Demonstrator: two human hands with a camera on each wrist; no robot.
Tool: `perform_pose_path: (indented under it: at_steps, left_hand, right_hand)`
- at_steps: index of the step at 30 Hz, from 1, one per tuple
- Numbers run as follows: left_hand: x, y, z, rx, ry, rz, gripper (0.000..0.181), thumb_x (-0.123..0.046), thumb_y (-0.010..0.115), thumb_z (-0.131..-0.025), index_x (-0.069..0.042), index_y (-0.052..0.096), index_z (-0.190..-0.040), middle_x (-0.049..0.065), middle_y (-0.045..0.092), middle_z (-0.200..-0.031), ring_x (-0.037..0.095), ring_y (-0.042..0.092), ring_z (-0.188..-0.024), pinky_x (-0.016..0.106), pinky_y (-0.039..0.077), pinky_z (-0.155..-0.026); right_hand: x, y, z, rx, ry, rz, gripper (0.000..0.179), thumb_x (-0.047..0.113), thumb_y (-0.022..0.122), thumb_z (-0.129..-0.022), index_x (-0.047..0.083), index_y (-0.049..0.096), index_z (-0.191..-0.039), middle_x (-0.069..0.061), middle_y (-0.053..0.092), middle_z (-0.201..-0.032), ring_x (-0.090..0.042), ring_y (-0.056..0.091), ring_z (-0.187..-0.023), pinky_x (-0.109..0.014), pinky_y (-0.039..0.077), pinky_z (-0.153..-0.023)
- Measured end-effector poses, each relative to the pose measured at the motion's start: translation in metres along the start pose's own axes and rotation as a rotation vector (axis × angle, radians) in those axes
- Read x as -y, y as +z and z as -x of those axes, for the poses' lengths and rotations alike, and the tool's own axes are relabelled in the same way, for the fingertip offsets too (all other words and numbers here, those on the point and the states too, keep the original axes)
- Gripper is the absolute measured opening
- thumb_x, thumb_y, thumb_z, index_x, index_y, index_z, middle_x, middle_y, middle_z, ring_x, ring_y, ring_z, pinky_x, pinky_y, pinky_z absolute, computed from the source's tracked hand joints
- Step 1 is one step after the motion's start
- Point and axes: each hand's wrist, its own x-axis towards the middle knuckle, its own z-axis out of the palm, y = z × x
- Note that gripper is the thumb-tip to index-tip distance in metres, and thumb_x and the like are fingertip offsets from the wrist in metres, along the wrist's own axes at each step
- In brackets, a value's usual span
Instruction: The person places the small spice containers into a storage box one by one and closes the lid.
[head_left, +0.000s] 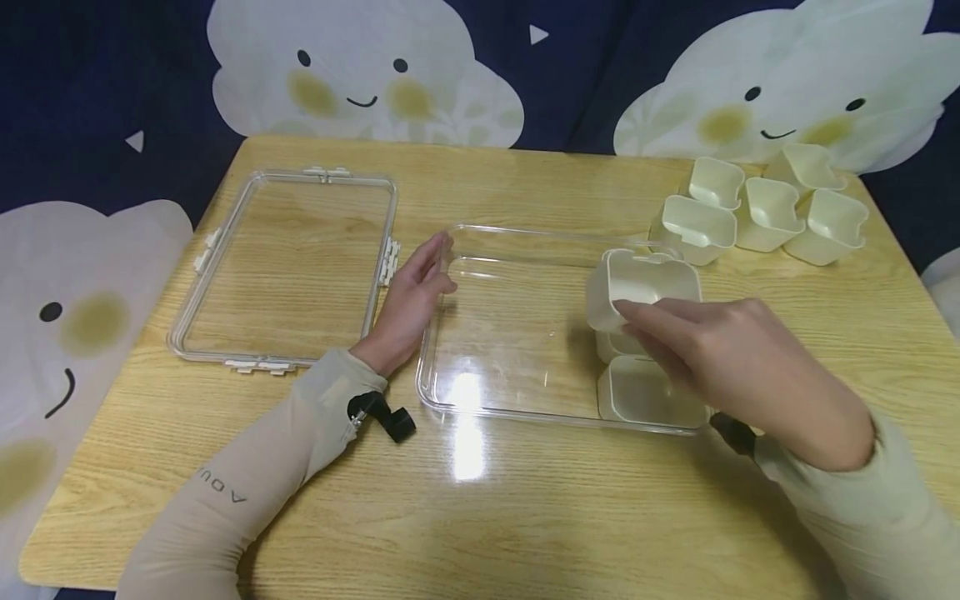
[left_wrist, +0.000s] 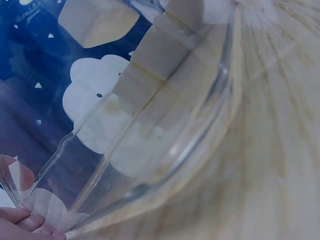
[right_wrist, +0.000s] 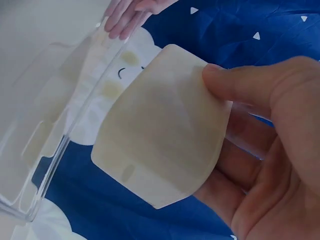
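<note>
My right hand (head_left: 727,350) pinches the wall of a small cream plastic bin (head_left: 611,292), tilted above the right part of a clear rectangular box (head_left: 517,417). In the right wrist view the thumb lies on one side of that cream bin (right_wrist: 160,130) and the fingers on the other. Below it, two more cream bins stand inside the box along its right wall; the front one (head_left: 648,396) shows best, the other is mostly hidden. At the box's left wall, my left hand (head_left: 412,304) holds the side, thumb at the rim and fingers along the outside.
A clear lid frame (head_left: 382,233) with white latches lies on the table at the left. Several cream bins (head_left: 697,229) stand grouped at the back right. The wooden table (head_left: 525,517) meets a dark blue cloth (head_left: 570,75) with cloud faces behind.
</note>
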Motion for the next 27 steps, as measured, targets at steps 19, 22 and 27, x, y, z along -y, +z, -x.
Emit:
perform_pose_path:
  at_steps: [19,22,27]
  left_hand:
    - [0.0,0.001,0.001,0.002,0.0,0.012,0.076,-0.001,0.052,-0.093,-0.015,0.029,-0.163,-0.001,0.03,-0.172,0.014,0.026,-0.161,0.031,0.022,-0.134]
    - [-0.001,0.001,0.001,-0.004,0.009,0.012,0.076,-0.001,0.052,-0.092,-0.017,0.029,-0.163,-0.002,0.031,-0.172,0.014,0.026,-0.16,0.031,0.022,-0.134]
    - [0.0,0.0,0.001,-0.01,-0.001,0.008,0.077,-0.002,0.053,-0.092,-0.018,0.029,-0.164,-0.004,0.032,-0.171,0.013,0.027,-0.16,0.029,0.022,-0.134]
  right_hand:
    - [0.027,-0.006,-0.002,0.033,-0.04,-0.058,0.055,0.036,0.025,-0.11,0.003,0.068,-0.118,0.006,0.064,-0.07,0.003,0.037,-0.05,-0.018,0.04,-0.04]
    - [0.03,-0.007,-0.005,0.046,-0.048,-0.073,0.053,0.034,0.027,-0.11,0.003,0.068,-0.119,0.005,0.067,-0.072,0.003,0.039,-0.05,-0.018,0.042,-0.041]
    - [0.038,-0.007,-0.012,0.071,-0.06,-0.087,0.029,0.021,0.049,-0.106,0.005,0.068,-0.122,0.006,0.069,-0.075,0.002,0.041,-0.051,-0.019,0.043,-0.041]
